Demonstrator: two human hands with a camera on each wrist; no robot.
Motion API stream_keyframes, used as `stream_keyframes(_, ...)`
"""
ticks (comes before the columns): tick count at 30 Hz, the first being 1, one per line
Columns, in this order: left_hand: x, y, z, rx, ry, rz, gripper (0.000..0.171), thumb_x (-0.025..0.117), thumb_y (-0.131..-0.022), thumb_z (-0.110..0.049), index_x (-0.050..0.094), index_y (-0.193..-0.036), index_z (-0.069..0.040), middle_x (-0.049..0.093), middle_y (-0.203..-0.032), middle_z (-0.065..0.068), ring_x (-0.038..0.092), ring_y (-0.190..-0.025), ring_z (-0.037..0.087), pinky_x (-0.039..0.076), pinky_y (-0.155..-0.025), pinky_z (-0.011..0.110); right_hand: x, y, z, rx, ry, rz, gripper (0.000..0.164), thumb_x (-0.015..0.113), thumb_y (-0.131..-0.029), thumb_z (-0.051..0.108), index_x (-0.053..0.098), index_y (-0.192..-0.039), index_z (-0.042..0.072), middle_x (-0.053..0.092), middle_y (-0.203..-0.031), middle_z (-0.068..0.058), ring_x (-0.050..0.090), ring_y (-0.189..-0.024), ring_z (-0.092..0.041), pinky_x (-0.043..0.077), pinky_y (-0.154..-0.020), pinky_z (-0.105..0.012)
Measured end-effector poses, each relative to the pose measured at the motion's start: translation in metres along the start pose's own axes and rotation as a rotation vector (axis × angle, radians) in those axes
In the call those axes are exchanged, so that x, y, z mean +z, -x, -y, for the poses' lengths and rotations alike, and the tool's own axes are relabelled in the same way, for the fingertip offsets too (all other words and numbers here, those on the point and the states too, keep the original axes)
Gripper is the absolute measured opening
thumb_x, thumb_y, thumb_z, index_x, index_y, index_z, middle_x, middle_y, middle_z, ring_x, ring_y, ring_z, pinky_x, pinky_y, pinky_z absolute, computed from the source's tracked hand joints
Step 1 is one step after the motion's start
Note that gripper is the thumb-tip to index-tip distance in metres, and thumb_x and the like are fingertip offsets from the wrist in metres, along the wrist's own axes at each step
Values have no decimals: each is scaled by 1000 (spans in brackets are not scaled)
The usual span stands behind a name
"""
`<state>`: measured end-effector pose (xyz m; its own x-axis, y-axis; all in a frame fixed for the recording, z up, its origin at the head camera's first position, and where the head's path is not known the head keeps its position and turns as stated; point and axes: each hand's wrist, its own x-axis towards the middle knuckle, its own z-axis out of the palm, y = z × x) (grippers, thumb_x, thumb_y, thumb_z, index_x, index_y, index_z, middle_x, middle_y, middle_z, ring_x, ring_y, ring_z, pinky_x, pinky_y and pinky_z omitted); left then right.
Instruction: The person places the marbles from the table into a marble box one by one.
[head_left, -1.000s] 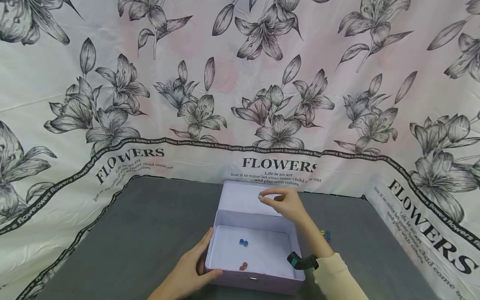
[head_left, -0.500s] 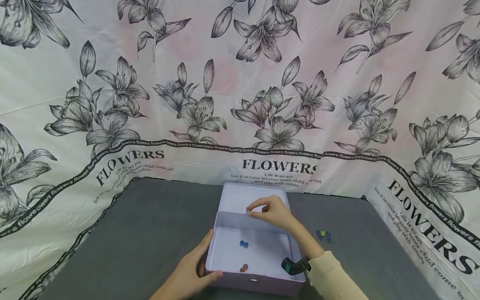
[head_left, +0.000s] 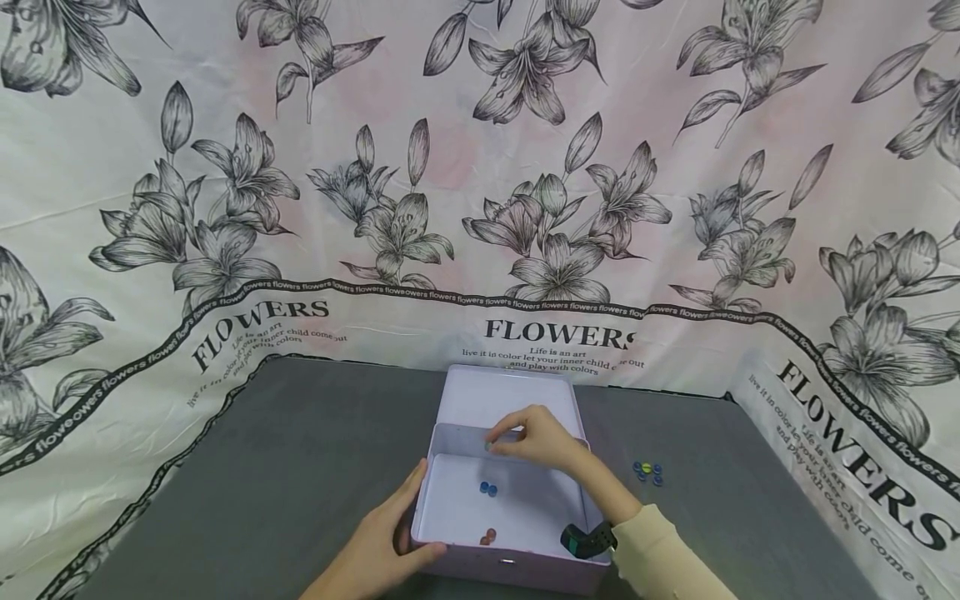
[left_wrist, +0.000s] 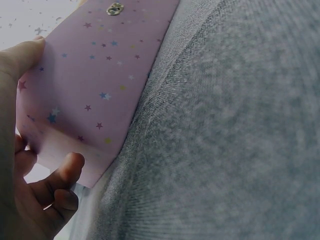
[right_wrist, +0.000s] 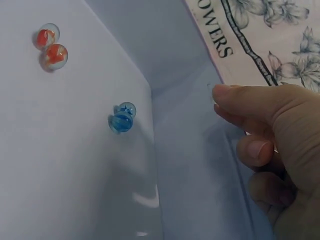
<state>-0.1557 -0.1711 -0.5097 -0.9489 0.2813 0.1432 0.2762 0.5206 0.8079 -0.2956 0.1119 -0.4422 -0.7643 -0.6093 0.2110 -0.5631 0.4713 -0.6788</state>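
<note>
A lilac lidded box (head_left: 465, 558) with printed stars stands with its lid (head_left: 510, 396) folded back. Two orange marbles (right_wrist: 56, 56) lie by its front wall, two blue marbles (right_wrist: 123, 121) farther back on its floor. My left hand (head_left: 382, 529) holds the box's front left corner, the thumb across the front and the other fingers along the side. Over the back part of the box, my right hand (head_left: 543, 440) pinches a small clear marble (head_left: 488, 446) between thumb and index finger. Most of that marble is hidden by the fingertips in the right wrist view.
On the grey tabletop (head_left: 315, 450), right of the box, sits a cluster of several blue marbles (head_left: 657, 480) around a yellow-green one (head_left: 647, 468). A flower-printed cloth (head_left: 397, 333) hangs behind and along the sides. A small metal clasp (head_left: 507, 561) marks the box's front.
My right hand has come down and slightly left, from above the open lid to inside the box's back part, still pinching the marble. My left hand stays on the corner.
</note>
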Motion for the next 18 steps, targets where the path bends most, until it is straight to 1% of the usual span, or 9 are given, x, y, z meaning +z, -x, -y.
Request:
stream_keyframes(3,0,0,1,4,-3,-1,107,80,-90,-56,19,-172,-24,21,-175,-1,33,-156,25,38,-120,53,2,1,0,-3,12,35,12,86,-90,13,85,-100,9,82,-102,-2,44,-53,0,37,-51,-18)
stream_keyframes(6,-1,0,1,14,-11,-8,108,81,-90,-57,20,-172,-22,22,-175,-1,34,-156,23,39,-120,50,3,1,0,-14,31,85,11,86,-90,13,85,-100,8,82,-100,-1,40,-51,1,36,-51,-18)
stream_keyframes(9,-1,1,1,19,-13,-13,109,82,-89,-57,20,-171,-22,22,-175,0,34,-156,23,39,-120,49,4,1,1,-21,81,139,8,85,-90,12,86,-97,9,82,-97,1,36,-49,0,35,-51,-18)
stream_keyframes(11,-1,1,1,17,-2,-9,109,82,-89,-57,20,-172,-23,22,-175,0,33,-156,24,39,-120,49,6,1,1,-19,133,170,7,86,-89,11,86,-96,11,82,-95,3,41,-51,0,38,-52,-18)
stream_keyframes(13,-1,0,1,14,7,-4,110,82,-89,-57,19,-172,-23,22,-175,0,33,-156,24,39,-120,49,8,1,3,-14,199,191,6,86,-88,12,86,-94,13,82,-94,5,52,-57,-2,45,-58,-20)
stream_keyframes(15,-1,0,1,12,11,2,111,81,-89,-58,18,-172,-22,21,-175,0,32,-156,24,39,-120,48,9,1,5,-14,257,205,7,87,-87,12,86,-93,14,81,-93,7,65,-69,-7,53,-70,-26)
stream_keyframes(16,-1,0,1,12,12,3,111,81,-89,-58,18,-172,-22,21,-175,0,33,-156,25,40,-120,48,9,1,6,-15,280,211,7,87,-87,13,86,-93,14,81,-92,8,69,-75,-10,55,-77,-29)
stream_keyframes(18,-1,0,1,12,10,5,111,81,-89,-60,17,-172,-22,21,-176,0,33,-157,25,40,-120,47,9,1,7,-21,310,214,8,88,-86,14,86,-93,14,81,-91,8,74,-88,-14,56,-86,-33)
